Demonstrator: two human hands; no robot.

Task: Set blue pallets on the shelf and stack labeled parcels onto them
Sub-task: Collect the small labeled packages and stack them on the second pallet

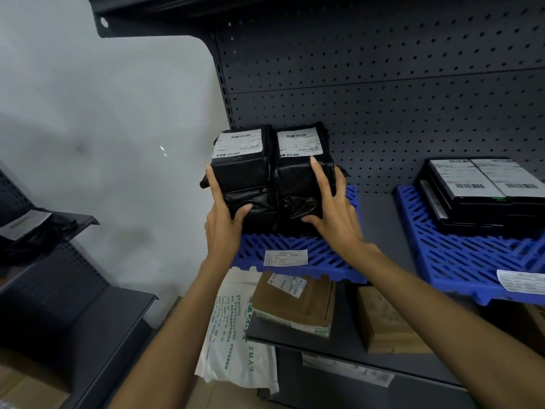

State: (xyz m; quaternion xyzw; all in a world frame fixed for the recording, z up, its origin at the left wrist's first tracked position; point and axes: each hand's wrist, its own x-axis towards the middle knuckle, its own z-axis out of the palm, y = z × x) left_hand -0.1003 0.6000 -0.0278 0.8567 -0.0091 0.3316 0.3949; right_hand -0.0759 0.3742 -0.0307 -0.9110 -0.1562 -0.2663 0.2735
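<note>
Black-wrapped parcels [271,178], two labelled stacks side by side, sit on the left blue pallet [295,255] on the dark shelf [380,219], left hand [224,214] pressing their left side with straight fingers, right hand [333,208] splayed wide over the right stack, second loaded pallet [472,261] well to the right.

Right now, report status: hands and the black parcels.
Left hand and right hand open, pressed against black parcels. Parcels side by side on blue pallet, labels up. Second loaded pallet apart, right.
</note>
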